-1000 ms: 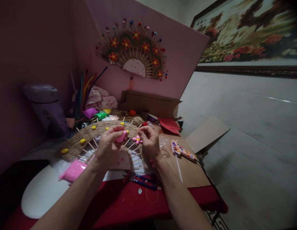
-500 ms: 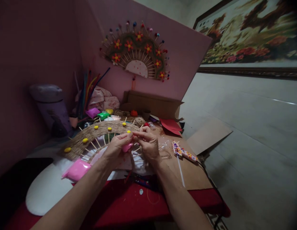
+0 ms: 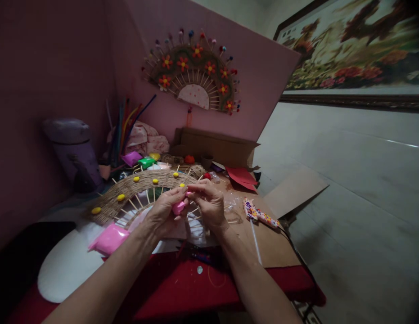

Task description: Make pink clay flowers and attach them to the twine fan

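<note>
Pink modelling clay (image 3: 178,207) sits in the curled fingers of my left hand (image 3: 164,208). My right hand (image 3: 209,203) meets it at the fingertips, pinching at a bit of the same clay. Under and behind both hands lies a fan-shaped piece of woven twine (image 3: 110,198) on thin sticks, with several yellow clay dots (image 3: 120,197) along its band. A shiny pink clay packet (image 3: 109,239) rests left of my left forearm. Dark-handled scissors (image 3: 202,256) lie below my hands, partly hidden by my right wrist.
A patterned glue gun (image 3: 259,215) lies on cardboard (image 3: 277,249) at the right. Red paper (image 3: 241,177), a twine ball (image 3: 197,171) and a green packet (image 3: 146,162) are behind. A purple tumbler (image 3: 76,155) stands left. A finished fan (image 3: 195,76) hangs on the pink wall.
My fingers have shifted slightly around the pink clay, and more of it shows between the hands. The view has moved a little; the other things stay in place.
</note>
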`<action>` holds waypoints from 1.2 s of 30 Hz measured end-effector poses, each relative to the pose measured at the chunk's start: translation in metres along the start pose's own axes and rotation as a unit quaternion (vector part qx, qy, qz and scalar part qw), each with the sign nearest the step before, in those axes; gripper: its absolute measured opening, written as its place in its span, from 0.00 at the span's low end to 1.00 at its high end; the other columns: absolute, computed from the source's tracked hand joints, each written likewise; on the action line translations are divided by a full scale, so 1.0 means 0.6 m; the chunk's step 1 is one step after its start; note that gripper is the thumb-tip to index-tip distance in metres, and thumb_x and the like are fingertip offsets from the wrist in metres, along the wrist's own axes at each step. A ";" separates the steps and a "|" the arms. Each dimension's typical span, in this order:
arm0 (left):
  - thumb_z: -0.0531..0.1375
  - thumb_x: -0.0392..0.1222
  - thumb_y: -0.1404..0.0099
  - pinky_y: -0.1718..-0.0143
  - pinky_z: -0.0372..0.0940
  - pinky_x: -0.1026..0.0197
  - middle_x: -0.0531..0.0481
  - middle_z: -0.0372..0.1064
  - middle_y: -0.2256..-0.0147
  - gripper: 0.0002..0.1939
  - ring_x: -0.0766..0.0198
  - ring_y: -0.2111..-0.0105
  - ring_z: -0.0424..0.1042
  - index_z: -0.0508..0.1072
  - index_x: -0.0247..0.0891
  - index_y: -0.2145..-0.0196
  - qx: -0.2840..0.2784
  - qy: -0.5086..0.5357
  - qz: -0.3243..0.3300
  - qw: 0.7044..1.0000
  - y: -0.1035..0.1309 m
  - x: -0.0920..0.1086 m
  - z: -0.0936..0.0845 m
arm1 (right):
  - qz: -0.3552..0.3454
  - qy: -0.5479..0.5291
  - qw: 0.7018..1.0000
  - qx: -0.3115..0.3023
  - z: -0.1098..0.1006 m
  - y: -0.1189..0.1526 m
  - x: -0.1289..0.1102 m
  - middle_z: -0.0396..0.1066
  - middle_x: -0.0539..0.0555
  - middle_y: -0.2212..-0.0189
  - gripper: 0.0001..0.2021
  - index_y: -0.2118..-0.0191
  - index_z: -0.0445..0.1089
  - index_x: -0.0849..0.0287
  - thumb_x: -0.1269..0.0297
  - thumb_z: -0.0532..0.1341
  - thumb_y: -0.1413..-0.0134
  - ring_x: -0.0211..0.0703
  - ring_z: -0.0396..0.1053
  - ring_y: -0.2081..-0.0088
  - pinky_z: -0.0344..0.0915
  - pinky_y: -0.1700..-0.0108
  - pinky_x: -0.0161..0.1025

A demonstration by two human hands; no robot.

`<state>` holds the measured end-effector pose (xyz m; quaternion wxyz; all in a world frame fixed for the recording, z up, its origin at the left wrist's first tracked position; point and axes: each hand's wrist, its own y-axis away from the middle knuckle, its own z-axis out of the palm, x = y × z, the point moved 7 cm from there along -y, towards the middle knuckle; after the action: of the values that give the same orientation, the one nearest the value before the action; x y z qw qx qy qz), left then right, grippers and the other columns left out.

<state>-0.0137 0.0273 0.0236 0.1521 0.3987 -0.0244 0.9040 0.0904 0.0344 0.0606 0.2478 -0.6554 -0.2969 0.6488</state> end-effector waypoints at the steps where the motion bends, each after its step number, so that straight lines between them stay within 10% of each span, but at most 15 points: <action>1: 0.69 0.39 0.50 0.88 0.52 0.74 0.55 0.63 0.82 0.11 0.76 0.85 0.58 0.71 0.31 0.73 -0.006 -0.002 -0.007 1.000 0.001 -0.002 0.001 | 0.003 0.001 1.000 0.001 -0.001 -0.001 0.001 0.65 0.50 0.68 0.08 0.64 0.76 0.51 0.68 0.66 0.52 0.38 0.65 0.64 0.64 0.63 0.36; 18: 0.70 0.46 0.53 0.82 0.57 0.73 0.56 0.64 0.80 0.17 0.76 0.83 0.61 0.69 0.32 0.75 0.082 -0.029 0.155 0.984 -0.007 0.019 -0.020 | -0.051 0.141 0.986 -0.072 0.030 0.016 -0.030 0.68 0.50 0.73 0.03 0.70 0.71 0.58 0.65 0.62 0.47 0.38 0.65 0.68 0.63 0.64 0.37; 27: 0.69 0.45 0.51 0.90 0.47 0.75 0.54 0.63 0.82 0.16 0.76 0.87 0.58 0.69 0.31 0.73 0.050 -0.019 0.062 0.997 -0.005 0.008 -0.010 | 0.064 0.024 0.992 0.101 -0.020 0.009 0.010 0.65 0.49 0.73 0.08 0.68 0.70 0.59 0.59 0.61 0.46 0.35 0.64 0.73 0.62 0.74 0.33; 36: 0.70 0.47 0.54 0.89 0.52 0.74 0.53 0.64 0.82 0.18 0.76 0.86 0.60 0.71 0.29 0.75 0.051 -0.034 0.064 0.996 -0.002 0.003 -0.007 | -0.040 0.153 0.987 -0.005 0.005 0.015 -0.017 0.61 0.51 0.68 0.11 0.57 0.75 0.51 0.68 0.59 0.44 0.37 0.63 0.66 0.64 0.66 0.36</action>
<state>-0.0176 0.0293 0.0221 0.0725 0.4344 -0.0089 0.8978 0.0881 0.0208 0.0615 0.3129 -0.7359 -0.2844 0.5288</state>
